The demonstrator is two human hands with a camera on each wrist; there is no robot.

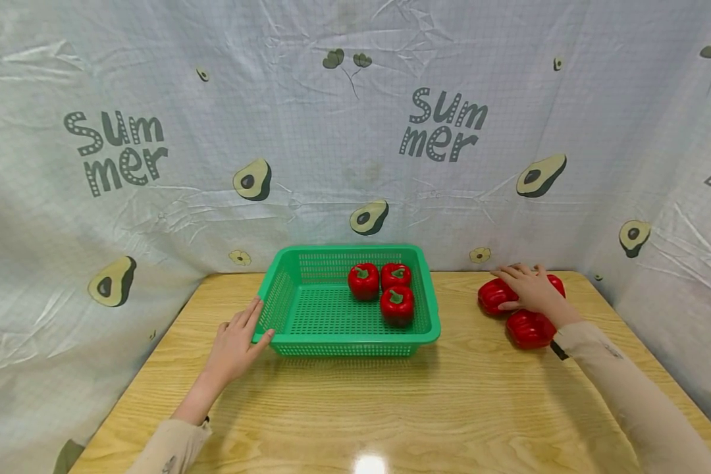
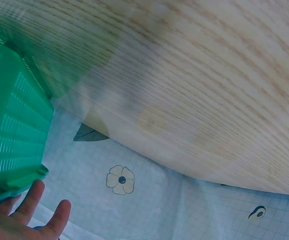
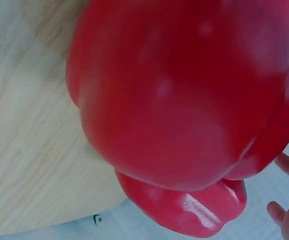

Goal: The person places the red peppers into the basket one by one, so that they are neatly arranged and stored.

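A green plastic basket [image 1: 349, 338] stands on the table with three red bell peppers [image 1: 364, 283] in its right half. At the basket's left front corner, my left hand [image 1: 235, 345] touches the rim with fairly straight fingers; the left wrist view shows its fingertips [image 2: 36, 189] by the green rim. Far to the right, my right hand [image 1: 530, 289] reaches over more red bell peppers, its fingers spread above a pepper [image 1: 494, 296] on the left. Another pepper [image 1: 530, 330] lies nearer me under the wrist, and one more [image 1: 558, 284] is partly hidden behind the hand.
The wooden table [image 1: 343, 408] carries the basket and peppers. A pale curtain [image 1: 308, 118] printed with avocados and lettering rises along the table's back and sides. Bare wood [image 1: 459, 309] lies between the basket and the right-hand peppers.
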